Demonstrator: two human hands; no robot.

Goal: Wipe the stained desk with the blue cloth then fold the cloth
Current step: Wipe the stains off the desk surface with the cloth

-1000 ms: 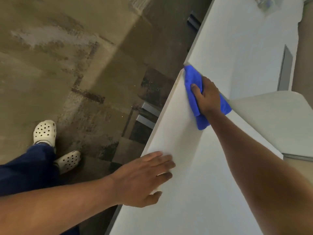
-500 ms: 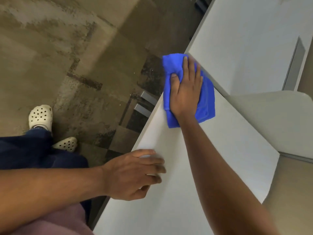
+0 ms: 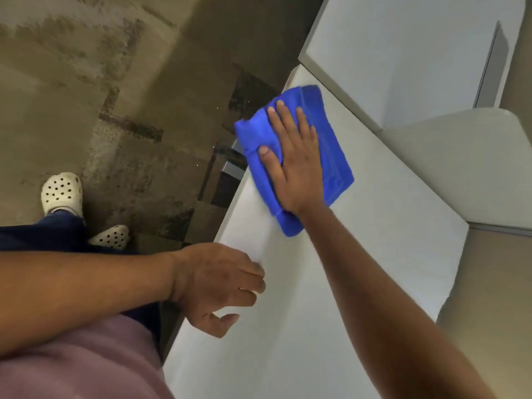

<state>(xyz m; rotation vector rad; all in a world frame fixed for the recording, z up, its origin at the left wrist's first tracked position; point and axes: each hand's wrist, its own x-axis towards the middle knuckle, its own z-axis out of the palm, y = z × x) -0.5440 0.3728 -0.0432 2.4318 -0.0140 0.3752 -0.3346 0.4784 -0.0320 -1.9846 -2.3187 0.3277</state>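
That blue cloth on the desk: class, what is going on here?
A person is wiping a white desk. The right hand lies flat, fingers spread, on the blue cloth, pressing it onto the desk near its edge, with one corner hanging over. The left hand rests curled on the desk edge, holding nothing. No stain is visible, and folding has not begun.

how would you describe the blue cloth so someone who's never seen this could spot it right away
Start at the long white desk running up the right of the view, and follow its floor-side edge to the far end. There the right hand lies flat, fingers spread, on the blue cloth, which overhangs that edge a little. It is the only vivid blue thing among white and grey surfaces.
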